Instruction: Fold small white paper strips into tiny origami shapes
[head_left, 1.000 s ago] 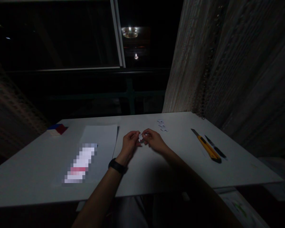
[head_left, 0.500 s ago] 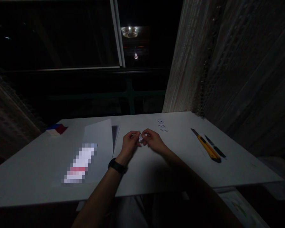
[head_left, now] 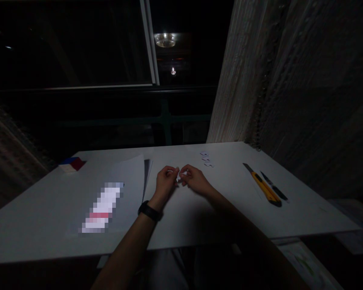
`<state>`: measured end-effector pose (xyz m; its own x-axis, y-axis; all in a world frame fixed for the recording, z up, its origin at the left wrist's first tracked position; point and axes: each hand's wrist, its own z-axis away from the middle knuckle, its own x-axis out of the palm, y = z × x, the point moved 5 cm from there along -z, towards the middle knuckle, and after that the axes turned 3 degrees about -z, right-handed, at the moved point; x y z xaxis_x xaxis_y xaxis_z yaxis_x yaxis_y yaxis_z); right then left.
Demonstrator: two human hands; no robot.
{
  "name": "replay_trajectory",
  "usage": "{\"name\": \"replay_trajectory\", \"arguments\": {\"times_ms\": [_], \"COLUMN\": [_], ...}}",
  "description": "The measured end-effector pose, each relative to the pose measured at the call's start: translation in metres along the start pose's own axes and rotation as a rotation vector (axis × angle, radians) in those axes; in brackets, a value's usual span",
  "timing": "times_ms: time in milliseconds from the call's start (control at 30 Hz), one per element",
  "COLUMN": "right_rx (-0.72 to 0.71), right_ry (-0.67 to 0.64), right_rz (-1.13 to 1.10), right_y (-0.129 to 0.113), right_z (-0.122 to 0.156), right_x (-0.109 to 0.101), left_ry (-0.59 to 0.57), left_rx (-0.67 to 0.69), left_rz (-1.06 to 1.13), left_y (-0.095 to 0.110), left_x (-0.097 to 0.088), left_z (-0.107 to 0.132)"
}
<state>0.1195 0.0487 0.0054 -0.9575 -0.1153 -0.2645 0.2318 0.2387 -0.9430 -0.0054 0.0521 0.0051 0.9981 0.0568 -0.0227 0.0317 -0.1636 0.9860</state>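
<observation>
My left hand [head_left: 165,182] and my right hand [head_left: 193,179] meet over the middle of the white table [head_left: 199,209]. Both pinch a small white paper piece [head_left: 179,175] between their fingertips, just above the tabletop. A black watch [head_left: 149,211] sits on my left wrist. Behind my right hand lie three small white cut pieces [head_left: 207,159] in a short row on the table.
A yellow utility knife [head_left: 262,185] and a dark pen-like knife [head_left: 274,187] lie at the right. White paper sheets [head_left: 130,177] lie left of my hands. A red and blue block [head_left: 71,164] sits at the far left corner. A curtain [head_left: 290,80] hangs at the right.
The top paper sheet's right edge lifted half a second ago and has since settled lower. The small piece between my fingertips shows less than before. My hands have barely moved.
</observation>
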Motion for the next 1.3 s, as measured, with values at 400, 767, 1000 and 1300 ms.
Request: {"name": "replay_trajectory", "arguments": {"times_ms": [400, 767, 1000, 1300], "right_rx": [-0.104, -0.079, -0.095, -0.11], "right_ry": [0.05, 0.019, 0.029, 0.073], "right_rz": [0.303, 0.175, 0.213, 0.255], "right_y": [-0.006, -0.007, -0.005, -0.006], "right_z": [0.002, 0.003, 0.002, 0.002], "right_x": [-0.007, -0.006, -0.007, -0.007], "left_ry": [-0.005, -0.003, -0.01, -0.012], "left_rx": [-0.01, -0.084, -0.096, -0.124], "left_rz": [-0.012, 0.095, 0.12, 0.159], "left_y": [-0.007, -0.003, -0.004, -0.009], "left_x": [-0.001, 0.0, 0.0, -0.001], "left_z": [-0.003, 0.0, 0.0, -0.001]}}
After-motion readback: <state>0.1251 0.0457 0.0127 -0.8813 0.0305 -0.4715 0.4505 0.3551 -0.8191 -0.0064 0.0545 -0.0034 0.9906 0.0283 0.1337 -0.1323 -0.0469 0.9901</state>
